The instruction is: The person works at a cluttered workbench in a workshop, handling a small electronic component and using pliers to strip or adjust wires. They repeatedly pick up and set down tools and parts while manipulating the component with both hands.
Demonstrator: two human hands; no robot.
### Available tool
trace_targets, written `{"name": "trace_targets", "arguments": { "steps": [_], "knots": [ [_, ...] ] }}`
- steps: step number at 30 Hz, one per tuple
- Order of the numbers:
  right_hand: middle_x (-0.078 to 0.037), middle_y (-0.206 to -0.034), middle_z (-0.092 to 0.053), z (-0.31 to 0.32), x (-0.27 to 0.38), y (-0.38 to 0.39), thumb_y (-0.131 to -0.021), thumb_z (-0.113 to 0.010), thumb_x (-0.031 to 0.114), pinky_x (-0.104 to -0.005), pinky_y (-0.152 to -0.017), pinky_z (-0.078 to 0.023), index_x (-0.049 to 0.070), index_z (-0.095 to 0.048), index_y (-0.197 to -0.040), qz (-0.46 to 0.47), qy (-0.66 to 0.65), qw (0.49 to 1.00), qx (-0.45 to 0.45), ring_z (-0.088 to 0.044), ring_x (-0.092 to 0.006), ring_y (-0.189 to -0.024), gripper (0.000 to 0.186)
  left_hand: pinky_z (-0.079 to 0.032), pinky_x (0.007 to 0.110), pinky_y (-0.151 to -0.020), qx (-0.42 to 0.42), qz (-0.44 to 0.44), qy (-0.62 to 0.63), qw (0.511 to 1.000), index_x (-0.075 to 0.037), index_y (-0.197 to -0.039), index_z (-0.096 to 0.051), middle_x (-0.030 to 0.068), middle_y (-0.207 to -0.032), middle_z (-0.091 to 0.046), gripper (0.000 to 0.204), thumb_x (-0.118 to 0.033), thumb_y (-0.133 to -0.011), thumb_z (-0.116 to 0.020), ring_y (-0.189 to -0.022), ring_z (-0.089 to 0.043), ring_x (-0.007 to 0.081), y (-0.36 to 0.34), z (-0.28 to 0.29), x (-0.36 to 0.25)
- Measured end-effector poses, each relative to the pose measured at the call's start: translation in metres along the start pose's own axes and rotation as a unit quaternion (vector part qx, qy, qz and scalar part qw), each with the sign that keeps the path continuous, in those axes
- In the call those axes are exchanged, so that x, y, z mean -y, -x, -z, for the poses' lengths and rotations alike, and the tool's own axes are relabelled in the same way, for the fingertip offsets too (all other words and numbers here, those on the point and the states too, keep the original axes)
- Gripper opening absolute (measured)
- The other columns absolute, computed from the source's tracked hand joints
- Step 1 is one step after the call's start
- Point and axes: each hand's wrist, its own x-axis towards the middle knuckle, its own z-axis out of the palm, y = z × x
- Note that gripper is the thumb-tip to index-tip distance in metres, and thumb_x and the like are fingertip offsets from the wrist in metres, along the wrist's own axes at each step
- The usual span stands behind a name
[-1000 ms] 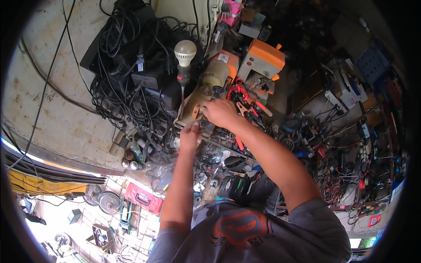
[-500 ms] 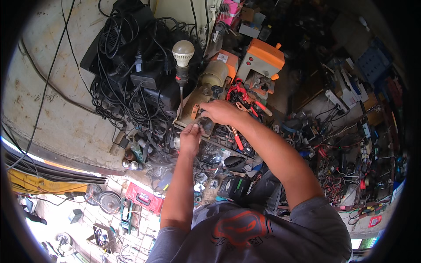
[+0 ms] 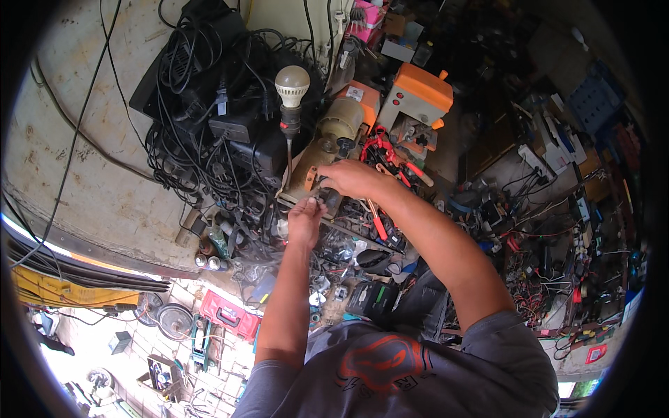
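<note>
Both my hands work low on a grimy beige machine (image 3: 340, 118) with a cylindrical housing. My right hand (image 3: 348, 177) has its fingers curled beside a small orange-brown block (image 3: 310, 177) on the machine's bed. My left hand (image 3: 304, 221), just below and left, has fingertips pinched on something small that I cannot make out. What my right fingers hold is hidden. A white bulb (image 3: 292, 85) on a metal stem stands left of the machine. Red-handled pliers (image 3: 417, 171) and other tools lie right of my right hand.
A heap of black adapters and cables (image 3: 195, 132) fills the left. An orange-grey machine (image 3: 414, 97) stands behind the pliers. Tangled wires and parts (image 3: 543, 265) cover the right. A red case (image 3: 228, 313) and wheels (image 3: 174, 322) lie at the lower left, beside a yellow panel (image 3: 70, 289).
My hands stay in nearly the same place, with slight shifts of the fingers on the machine bed. Nothing has visibly been let go or moved away.
</note>
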Motion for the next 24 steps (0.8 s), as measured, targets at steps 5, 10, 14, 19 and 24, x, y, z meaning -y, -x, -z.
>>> {"name": "trace_targets", "arguments": {
  "steps": [5,10,14,19,24],
  "knots": [
    [-0.020,-0.098,-0.067,0.001,0.003,0.000,-0.091,-0.060,0.024,-0.0499,-0.077,-0.048,0.008,-0.059,-0.121,-0.007,0.000,1.000,0.011,-0.062,-0.0412,-0.092,0.034,-0.054,0.029,-0.078,-0.003,0.003,-0.002,1.000,0.002,-0.106,-0.061,0.0061,-0.090,-0.062,0.017,-0.012,-0.099,-0.055,-0.080,-0.060,0.0148,-0.001,-0.001,-0.001],
    [-0.019,-0.101,-0.067,0.003,0.004,0.000,-0.091,-0.060,0.024,-0.0494,-0.079,-0.048,0.008,-0.059,-0.122,-0.004,0.006,1.000,0.013,-0.062,-0.0407,-0.093,0.034,-0.054,0.028,-0.076,-0.005,0.001,-0.005,1.000,0.002,-0.105,-0.061,0.0064,-0.090,-0.062,0.017,-0.012,-0.098,-0.055,-0.079,-0.060,0.0148,-0.002,-0.002,-0.001],
    [-0.020,-0.097,-0.068,-0.001,0.004,0.001,-0.091,-0.059,0.024,-0.0503,-0.077,-0.049,0.007,-0.060,-0.116,-0.026,0.008,1.000,-0.001,-0.063,-0.0417,-0.090,0.030,-0.054,0.029,-0.076,-0.003,-0.003,-0.007,1.000,0.003,-0.104,-0.061,0.0064,-0.088,-0.062,0.016,-0.011,-0.098,-0.055,-0.079,-0.060,0.0147,-0.002,-0.002,-0.001],
    [-0.023,-0.086,-0.067,-0.021,0.026,-0.003,-0.092,-0.055,0.029,-0.0517,-0.075,-0.050,0.003,-0.060,-0.101,-0.174,0.060,0.979,-0.090,-0.064,-0.0426,-0.086,0.028,-0.054,0.029,-0.077,-0.011,-0.008,-0.032,0.999,0.002,-0.100,-0.062,0.0051,-0.085,-0.062,0.014,-0.011,-0.098,-0.056,-0.077,-0.059,0.0144,-0.003,-0.001,0.000],
    [-0.024,-0.091,-0.068,-0.028,0.042,-0.003,-0.092,-0.053,0.033,-0.0503,-0.078,-0.051,0.002,-0.066,-0.096,-0.266,0.021,0.956,-0.120,-0.066,-0.0405,-0.091,0.034,-0.050,0.027,-0.071,0.003,-0.019,-0.068,0.998,-0.001,-0.102,-0.063,0.0024,-0.085,-0.062,0.016,-0.013,-0.099,-0.053,-0.074,-0.058,0.0119,-0.004,0.000,-0.002]
  ]
}}
